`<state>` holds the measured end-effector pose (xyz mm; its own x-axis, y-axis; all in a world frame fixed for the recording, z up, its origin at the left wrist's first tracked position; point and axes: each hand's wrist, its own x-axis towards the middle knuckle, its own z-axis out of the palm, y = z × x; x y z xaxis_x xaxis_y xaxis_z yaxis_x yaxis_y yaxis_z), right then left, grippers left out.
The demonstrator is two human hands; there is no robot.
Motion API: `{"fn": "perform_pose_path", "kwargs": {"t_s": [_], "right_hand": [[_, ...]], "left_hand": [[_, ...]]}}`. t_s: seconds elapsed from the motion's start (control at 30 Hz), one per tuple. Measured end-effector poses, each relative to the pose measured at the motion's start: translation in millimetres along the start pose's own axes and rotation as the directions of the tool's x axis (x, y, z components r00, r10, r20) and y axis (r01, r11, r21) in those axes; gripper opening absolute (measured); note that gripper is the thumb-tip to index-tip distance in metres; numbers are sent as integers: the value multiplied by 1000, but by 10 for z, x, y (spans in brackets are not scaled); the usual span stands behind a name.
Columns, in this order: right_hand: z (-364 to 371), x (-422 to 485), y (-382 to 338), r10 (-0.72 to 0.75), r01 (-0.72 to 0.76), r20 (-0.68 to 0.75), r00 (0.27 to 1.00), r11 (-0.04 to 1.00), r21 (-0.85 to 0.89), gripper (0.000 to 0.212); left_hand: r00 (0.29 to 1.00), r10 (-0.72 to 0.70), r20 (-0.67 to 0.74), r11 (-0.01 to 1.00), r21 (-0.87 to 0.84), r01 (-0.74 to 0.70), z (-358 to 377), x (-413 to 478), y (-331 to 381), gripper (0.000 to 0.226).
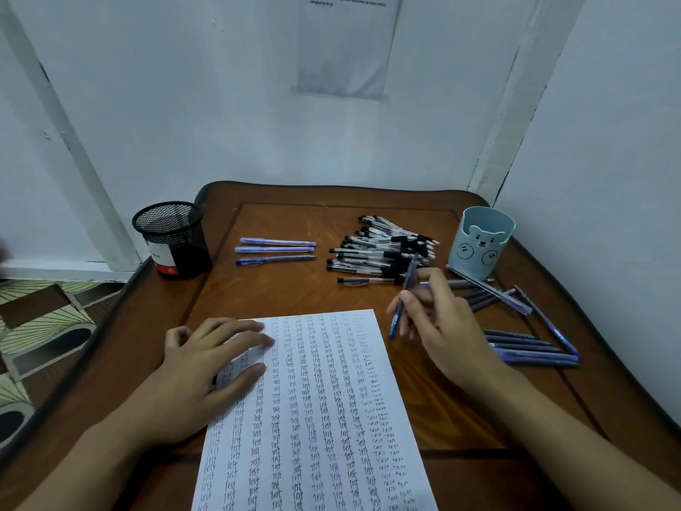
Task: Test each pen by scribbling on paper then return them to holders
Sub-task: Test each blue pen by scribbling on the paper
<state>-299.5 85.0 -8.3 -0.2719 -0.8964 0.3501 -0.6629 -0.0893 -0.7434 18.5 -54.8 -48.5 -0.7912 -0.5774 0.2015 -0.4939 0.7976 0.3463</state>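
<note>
Blue pen [397, 314] tilts above scribbled paper [324, 418] between empty holders.

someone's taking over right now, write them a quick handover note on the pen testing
Left hand: flat on the paper, holding it down.
Right hand: holds a blue pen just right of the sheet.
Paper is nearly full of "test" marks.
Three blue pens lie near the mesh holder; black pen pile mid-table; more blue pens at right, by the bear holder.
Left: no pens show in either holder.
</note>
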Motion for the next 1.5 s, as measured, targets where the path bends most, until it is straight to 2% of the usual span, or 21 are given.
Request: {"fn": "perform_pose_path", "kwargs": {"t_s": [0.13, 0.33, 0.43, 0.5, 0.57, 0.6, 0.67, 0.7, 0.73, 0.77, 0.83, 0.93, 0.97, 1.07, 1.13, 1.23, 1.3, 1.4, 1.5], "right_hand": [[11, 36, 60, 48, -49, 31, 998, 998, 39, 19], [102, 38, 119, -8, 9, 14, 1000, 999, -50, 37], [50, 61, 92, 81, -74, -55, 995, 991, 110, 61], [15, 82, 56, 166, -128, -124, 978, 955, 266, 60], [-17, 117, 5, 273, -203, -99, 957, 871, 447, 39], [-30, 136, -21, 327, -255, -26, 945, 781, 570, 29], [-46, 150, -38, 370, -355, 173, 913, 510, 783, 33], [-45, 147, -34, 362, -385, 236, 902, 425, 819, 41], [-36, 137, -27, 345, -397, 261, 901, 417, 818, 49], [-15, 125, 0, 329, -399, 264, 906, 463, 791, 53], [60, 116, 58, 308, -384, 247, 919, 559, 735, 46], [172, 138, 125, 300, -390, 264, 917, 529, 754, 38], [198, 162, 130, 277, -389, 278, 920, 559, 732, 38], [263, 247, 157, 179, -338, 310, 934, 725, 600, 25], [287, 321, 180, 133, -292, 316, 940, 793, 535, 32], [292, 405, 227, 102, -274, 330, 938, 804, 528, 42], [291, 427, 295, 98, -279, 343, 934, 799, 533, 39], [273, 430, 369, 87, -274, 343, 935, 792, 545, 30], [231, 430, 373, 55, -190, 314, 948, 890, 415, 6]], "left_hand": [[1000, -12, 13, 1000, 5, 12, 4, 2, -4, 44], [1000, -13, 20, 1000, 3, 13, 14, -3, -11, 44], [1000, -11, 18, 1000, 4, 11, 9, 5, -16, 42], [1000, 0, 10, 1000, 2, 0, 11, 5, -12, 40], [1000, 7, 4, 1000, -2, -7, 7, -2, -10, 39], [1000, 8, 2, 1000, -2, -8, 7, -4, -9, 39], [1000, 11, -2, 1000, -7, -11, 7, -4, -9, 39], [1000, 12, -4, 1000, -9, -12, 8, -3, -10, 39], [1000, 13, -5, 1000, -11, -13, 7, -2, -9, 40], [1000, 12, -5, 1000, -17, -13, 6, -4, -11, 41], [1000, 14, -1, 999, -29, -14, 2, -8, -30, 44], [1000, 26, 13, 999, -30, -26, -1, -24, -43, 45], [999, 30, 16, 999, -29, -29, 1, -28, -40, 45], [999, 44, 21, 999, -22, -44, -2, -24, -28, 47], [998, 52, 25, 998, -24, -51, 3, -24, -35, 46], [998, 49, 29, 998, -47, -47, 7, -22, -43, 48], [998, 56, 23, 997, -50, -55, 9, -18, -47, 48], [998, 61, 21, 997, -48, -60, 3, -4, -47, 46], [998, 62, 2, 996, -57, -62, 0, 2, -28, 44]]}}
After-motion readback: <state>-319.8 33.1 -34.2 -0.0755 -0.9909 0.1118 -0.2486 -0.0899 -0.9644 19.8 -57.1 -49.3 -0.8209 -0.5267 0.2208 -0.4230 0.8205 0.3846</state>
